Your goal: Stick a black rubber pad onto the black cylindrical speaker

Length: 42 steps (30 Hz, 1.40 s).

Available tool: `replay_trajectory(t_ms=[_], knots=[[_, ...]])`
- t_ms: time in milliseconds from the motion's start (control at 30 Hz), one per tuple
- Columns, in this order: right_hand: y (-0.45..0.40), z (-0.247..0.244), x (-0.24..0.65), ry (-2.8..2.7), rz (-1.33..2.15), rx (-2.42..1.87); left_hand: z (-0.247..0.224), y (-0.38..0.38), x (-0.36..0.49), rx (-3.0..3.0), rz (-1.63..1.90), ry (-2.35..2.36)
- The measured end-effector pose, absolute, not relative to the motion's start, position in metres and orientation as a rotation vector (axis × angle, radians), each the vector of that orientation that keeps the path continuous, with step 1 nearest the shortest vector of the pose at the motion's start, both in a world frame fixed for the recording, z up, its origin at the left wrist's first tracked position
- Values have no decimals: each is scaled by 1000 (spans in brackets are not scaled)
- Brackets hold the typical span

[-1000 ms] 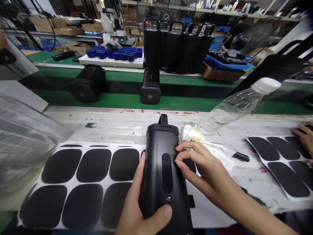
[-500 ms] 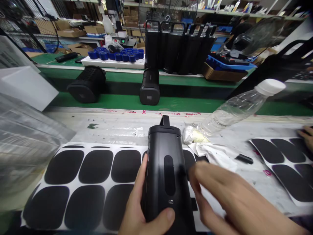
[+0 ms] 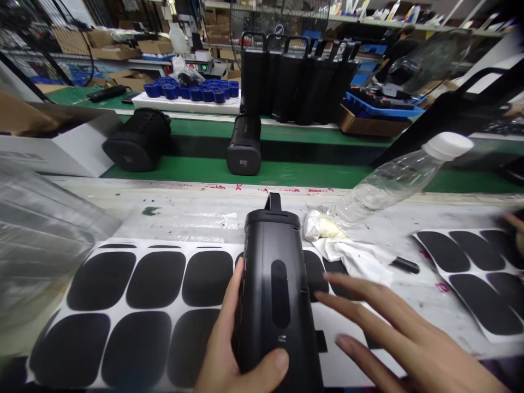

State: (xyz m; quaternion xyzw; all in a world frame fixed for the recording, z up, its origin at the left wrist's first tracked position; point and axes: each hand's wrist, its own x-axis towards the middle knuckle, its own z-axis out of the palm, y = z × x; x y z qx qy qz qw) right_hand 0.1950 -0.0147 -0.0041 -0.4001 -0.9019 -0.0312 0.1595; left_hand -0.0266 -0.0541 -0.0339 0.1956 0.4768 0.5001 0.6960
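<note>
Pretty scuffed, paint-flecked table (image 3: 196, 210) here. A white sheet of black pads (image 3: 135, 305) covers the near left part, a second pad sheet (image 3: 470, 273) sits at the right edge. Mid-table: a clear bottle (image 3: 388, 183) lying tilted, a white rag (image 3: 352, 256) and a small black cap (image 3: 404, 265). Clear plastic film (image 3: 41, 229) sits at the left edge.

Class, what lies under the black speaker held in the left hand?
The black speaker lies on a white sheet of black pads; pads beneath it are hidden. Left hand grips it.
</note>
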Motion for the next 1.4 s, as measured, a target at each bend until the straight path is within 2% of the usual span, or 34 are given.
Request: replay_trajectory(t_ms=[233, 1167, 1400], knots=[[2, -13, 149, -2474, -183, -1085, -39, -54, -26, 478, 1154, 1015], [-10, -21, 155, -2634, -201, -970, -45, -55, -27, 449, 1086, 1009], [-13, -26, 159, -2577, -71, -983, -48, -55, -25, 431, 1125, 977]])
